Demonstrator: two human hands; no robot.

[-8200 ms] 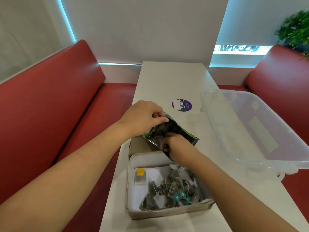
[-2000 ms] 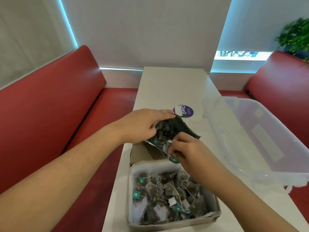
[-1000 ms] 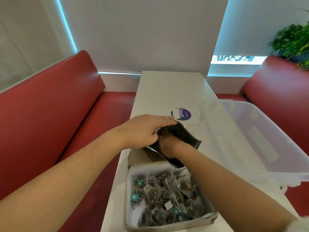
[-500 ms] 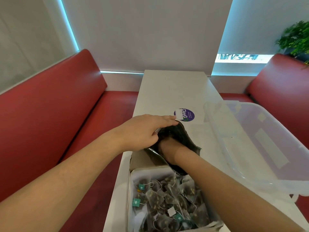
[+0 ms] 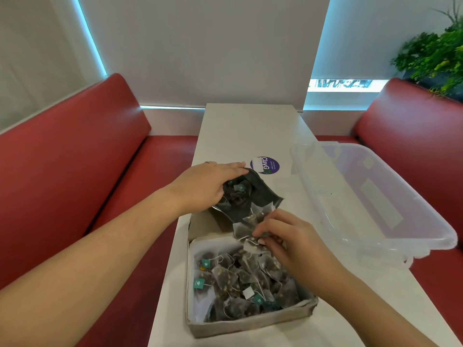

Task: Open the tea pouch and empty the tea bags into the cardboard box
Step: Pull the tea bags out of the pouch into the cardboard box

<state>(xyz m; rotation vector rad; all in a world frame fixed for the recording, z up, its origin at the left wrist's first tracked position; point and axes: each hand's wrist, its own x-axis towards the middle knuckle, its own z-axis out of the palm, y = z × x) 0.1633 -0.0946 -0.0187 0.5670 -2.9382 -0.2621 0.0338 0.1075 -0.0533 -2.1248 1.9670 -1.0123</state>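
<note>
Black, shiny, crinkly pouch [image 5: 260, 196], gripped by the left hand [image 5: 203, 189] along its top edge. Held just past the far end of the box [image 5: 250, 324], mouth tipped toward it, likely so things slide out easily. Pinched by the right hand [image 5: 288, 236] right at that mouth: a few soft, see-through mesh tea bags [image 5: 250, 226] with thin strings. Lots more piled in the rough brown cardboard already. A few left inside the pouch.

White table [image 5: 246, 131], red booth seats [image 5: 75, 151], grey wall panel [image 5: 200, 46], cyan-lit windows, green plant [image 5: 433, 56]
</note>
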